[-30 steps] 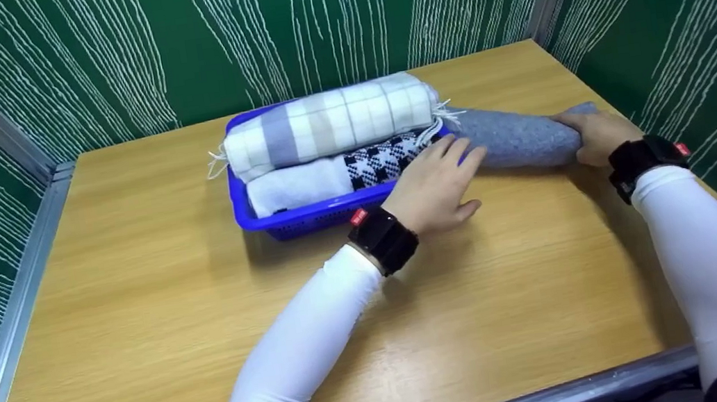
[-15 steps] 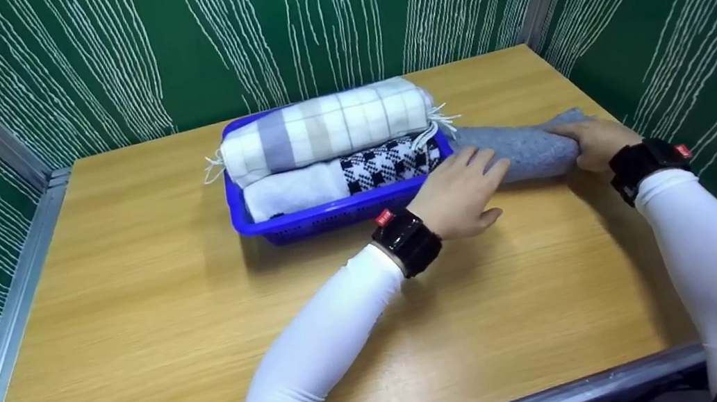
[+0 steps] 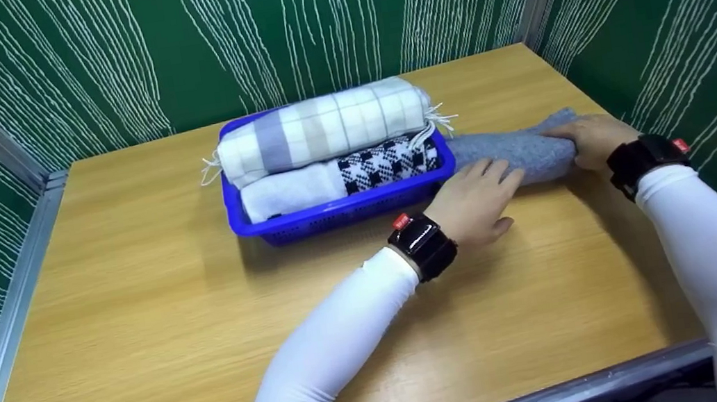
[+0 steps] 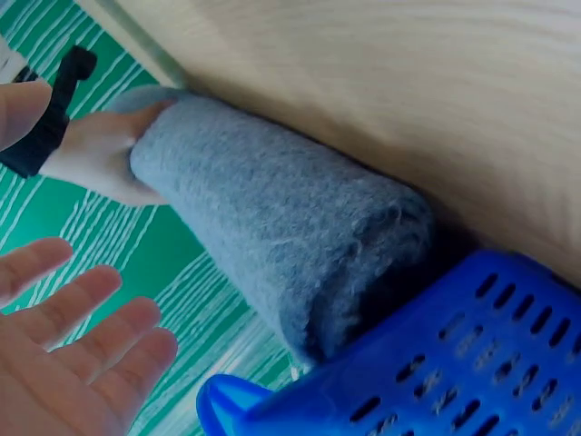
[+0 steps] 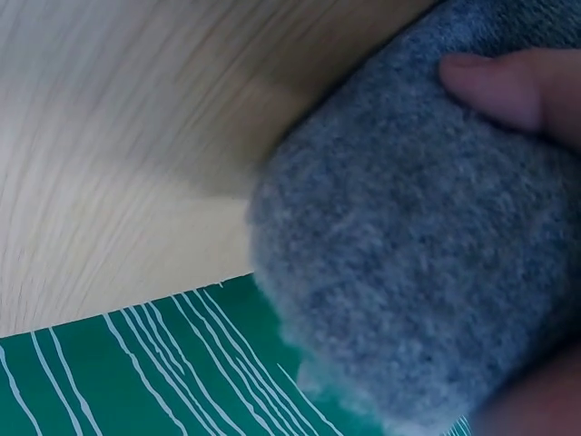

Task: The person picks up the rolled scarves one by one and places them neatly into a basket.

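My right hand [image 3: 599, 139] grips the right end of a rolled grey woolly cloth [image 3: 526, 148], which lies on the table against the right side of a blue plastic basket [image 3: 332, 213]. In the right wrist view the thumb [image 5: 495, 86] presses into the fuzzy grey surface. My left hand [image 3: 475, 204] hovers in front of the roll's left end. Its fingers [image 4: 136, 327] are spread and fairly straight in the left wrist view, apart from the cloth. The roll's near end shows its wound layers beside the basket's slotted wall.
In the basket lie a rolled plaid scarf with fringe [image 3: 347, 122] at the back and a white and black-patterned roll [image 3: 294, 191] in front. The wooden table [image 3: 174, 339] is bounded by green walls [image 3: 361, 18] with white streaks. A metal edge [image 3: 555, 401] runs along the front.
My left hand has moved right, off the basket's front corner toward the grey roll. The roll's left end has come slightly nearer the front, while the right hand keeps hold.
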`<action>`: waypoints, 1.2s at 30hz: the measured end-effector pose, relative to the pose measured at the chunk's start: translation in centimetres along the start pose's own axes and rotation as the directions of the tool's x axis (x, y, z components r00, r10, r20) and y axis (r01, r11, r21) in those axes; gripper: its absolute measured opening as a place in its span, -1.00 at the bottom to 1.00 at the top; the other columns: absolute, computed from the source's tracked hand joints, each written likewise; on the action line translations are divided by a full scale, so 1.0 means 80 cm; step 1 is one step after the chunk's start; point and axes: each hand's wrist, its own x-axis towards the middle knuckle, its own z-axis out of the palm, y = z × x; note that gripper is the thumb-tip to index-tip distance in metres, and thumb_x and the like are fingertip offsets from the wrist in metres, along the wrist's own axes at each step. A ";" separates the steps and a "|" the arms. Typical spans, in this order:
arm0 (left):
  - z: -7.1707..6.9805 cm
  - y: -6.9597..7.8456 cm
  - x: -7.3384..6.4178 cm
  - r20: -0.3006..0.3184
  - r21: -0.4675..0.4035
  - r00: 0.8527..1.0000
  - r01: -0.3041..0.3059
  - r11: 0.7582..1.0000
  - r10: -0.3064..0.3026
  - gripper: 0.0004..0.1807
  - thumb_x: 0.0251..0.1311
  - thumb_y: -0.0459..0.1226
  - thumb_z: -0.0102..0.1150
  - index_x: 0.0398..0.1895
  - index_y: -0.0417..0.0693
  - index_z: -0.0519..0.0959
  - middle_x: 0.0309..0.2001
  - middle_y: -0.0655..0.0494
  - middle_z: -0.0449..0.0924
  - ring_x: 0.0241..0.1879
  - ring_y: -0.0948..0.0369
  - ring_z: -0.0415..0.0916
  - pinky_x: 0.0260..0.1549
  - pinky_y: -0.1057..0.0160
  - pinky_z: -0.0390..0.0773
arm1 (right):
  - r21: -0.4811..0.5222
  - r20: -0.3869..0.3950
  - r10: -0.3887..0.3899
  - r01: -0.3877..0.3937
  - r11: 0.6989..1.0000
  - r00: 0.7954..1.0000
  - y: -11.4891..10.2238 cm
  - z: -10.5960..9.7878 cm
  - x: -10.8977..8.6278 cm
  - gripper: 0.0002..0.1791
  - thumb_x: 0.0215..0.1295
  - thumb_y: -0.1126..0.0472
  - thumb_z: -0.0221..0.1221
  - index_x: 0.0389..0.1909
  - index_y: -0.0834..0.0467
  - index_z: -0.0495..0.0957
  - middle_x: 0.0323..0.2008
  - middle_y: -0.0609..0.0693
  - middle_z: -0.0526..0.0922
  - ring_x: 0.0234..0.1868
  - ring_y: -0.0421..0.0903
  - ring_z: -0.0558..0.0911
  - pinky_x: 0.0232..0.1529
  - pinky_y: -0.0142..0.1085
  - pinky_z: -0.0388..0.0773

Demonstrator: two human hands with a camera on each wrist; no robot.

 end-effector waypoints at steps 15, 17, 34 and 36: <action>0.009 0.009 0.019 0.092 -0.001 0.995 0.041 0.999 -0.041 -0.18 0.50 0.14 0.22 0.66 0.00 0.24 0.56 0.05 0.37 0.55 0.07 0.34 0.60 0.10 0.34 | -0.090 -0.103 -0.126 0.117 0.989 0.987 0.002 0.006 -0.005 -0.28 0.18 0.56 0.27 0.44 0.24 0.55 0.41 0.44 0.47 0.44 0.57 0.38 0.48 0.52 0.21; 0.011 0.009 0.021 0.103 -0.002 0.993 0.066 0.998 -0.065 -0.17 0.50 0.14 0.23 0.67 0.01 0.23 0.57 0.06 0.36 0.57 0.06 0.32 0.61 0.08 0.33 | -0.114 -0.109 -0.133 0.121 0.986 0.985 0.003 0.006 -0.006 -0.29 0.18 0.55 0.28 0.42 0.24 0.57 0.38 0.44 0.48 0.40 0.57 0.40 0.45 0.51 0.25; 0.042 0.000 0.037 0.135 0.135 0.963 0.216 0.967 -0.234 -0.07 0.42 -0.03 0.22 0.75 -0.08 0.09 0.69 -0.17 0.15 0.67 -0.26 0.15 0.50 0.05 0.49 | -0.085 -0.139 -0.126 0.115 0.990 0.982 -0.004 0.005 -0.011 -0.38 0.25 0.54 0.20 0.37 0.25 0.62 0.31 0.45 0.62 0.42 0.52 0.45 0.46 0.49 0.24; 0.045 -0.001 0.040 0.140 0.145 0.959 0.228 0.963 -0.248 -0.06 0.44 -0.02 0.21 0.76 -0.10 0.06 0.70 -0.20 0.14 0.66 -0.28 0.15 0.36 0.09 0.63 | -0.084 -0.138 -0.125 0.114 0.990 0.983 -0.004 0.004 -0.011 -0.39 0.25 0.53 0.20 0.36 0.25 0.62 0.31 0.45 0.63 0.42 0.52 0.45 0.46 0.48 0.24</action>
